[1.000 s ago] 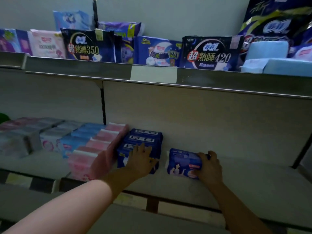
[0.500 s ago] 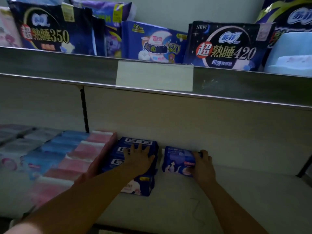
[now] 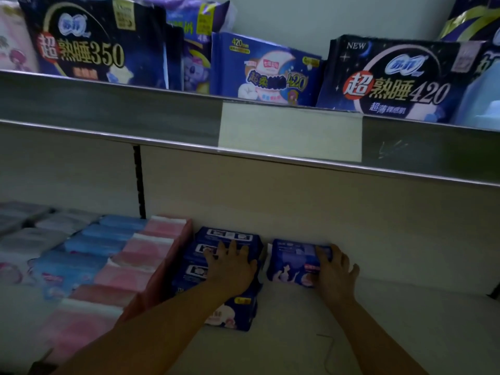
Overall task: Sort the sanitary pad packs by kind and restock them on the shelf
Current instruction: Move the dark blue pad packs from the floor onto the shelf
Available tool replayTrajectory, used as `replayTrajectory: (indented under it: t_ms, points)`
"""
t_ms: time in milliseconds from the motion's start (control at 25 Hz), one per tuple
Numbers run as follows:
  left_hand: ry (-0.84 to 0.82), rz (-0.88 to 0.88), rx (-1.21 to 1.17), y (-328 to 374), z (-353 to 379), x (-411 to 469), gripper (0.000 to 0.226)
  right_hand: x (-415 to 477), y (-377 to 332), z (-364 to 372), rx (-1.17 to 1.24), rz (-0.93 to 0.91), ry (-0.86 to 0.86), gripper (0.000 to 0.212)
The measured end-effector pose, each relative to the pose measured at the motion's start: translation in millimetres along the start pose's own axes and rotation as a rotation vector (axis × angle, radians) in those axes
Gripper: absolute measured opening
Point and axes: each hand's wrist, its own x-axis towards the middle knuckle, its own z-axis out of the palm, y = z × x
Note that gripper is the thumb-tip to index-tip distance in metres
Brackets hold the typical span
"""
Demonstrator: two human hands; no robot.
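Note:
A row of dark blue pad packs (image 3: 224, 236) runs front to back on the lower shelf (image 3: 297, 334), beside a row of pink packs (image 3: 140, 255). My left hand (image 3: 231, 267) lies flat on top of the blue row, fingers spread and straight. Just to the right stands a single blue-purple pack (image 3: 292, 263) against the back panel. My right hand (image 3: 335, 272) grips that pack's right end, fingers curled over its top edge.
Light blue packs (image 3: 92, 244) and grey packs (image 3: 29, 234) fill the lower shelf further left. The upper shelf (image 3: 162, 115) carries large dark night-pad bags (image 3: 92, 41) and overhangs my hands. A pale price label (image 3: 289, 131) sits on its front rail.
The camera has moved closer and lower toward the lower shelf. My right hand has pushed the single blue-purple pack back against the panel; my left hand stays on the blue row.

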Motion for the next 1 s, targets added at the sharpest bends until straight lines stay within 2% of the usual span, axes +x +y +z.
replayTrajectory:
  t_ms: [120,240,320,360,480,560,640,760,840,1000]
  points:
    - [-0.004,0.002,-0.031,-2,-1,1,0.057,-5,-1,-11,-0.017,0.006,-0.076,0.082]
    - [-0.044,-0.027,-0.187,-4,-6,6,0.058,-17,-3,-27,0.102,-0.011,-0.030,0.088]
    - [0.065,-0.066,-0.444,-9,-13,6,0.053,-29,-2,-38,0.181,-0.069,0.055,0.080]
    - [0.157,-0.051,-0.495,-11,-16,4,0.050,-36,0,-44,0.222,-0.101,0.092,0.076]
    - [0.441,0.096,-0.307,0,-22,-24,0.046,-62,7,-55,0.398,-0.171,0.183,0.071]
    - [0.524,0.194,-0.365,24,-18,-57,0.043,-80,11,-56,0.539,-0.194,0.231,0.064]
    - [0.512,0.273,-0.435,47,-3,-91,0.047,-98,12,-48,0.671,-0.202,0.280,0.060]
    - [0.458,0.285,-0.463,64,27,-136,0.061,-131,11,-36,0.814,-0.211,0.305,0.061]
    - [0.412,0.231,-0.444,60,41,-159,0.052,-157,8,-33,0.859,-0.215,0.306,0.061]
    - [0.359,0.177,-0.368,52,47,-196,0.051,-200,6,-44,0.888,-0.261,0.330,0.063]
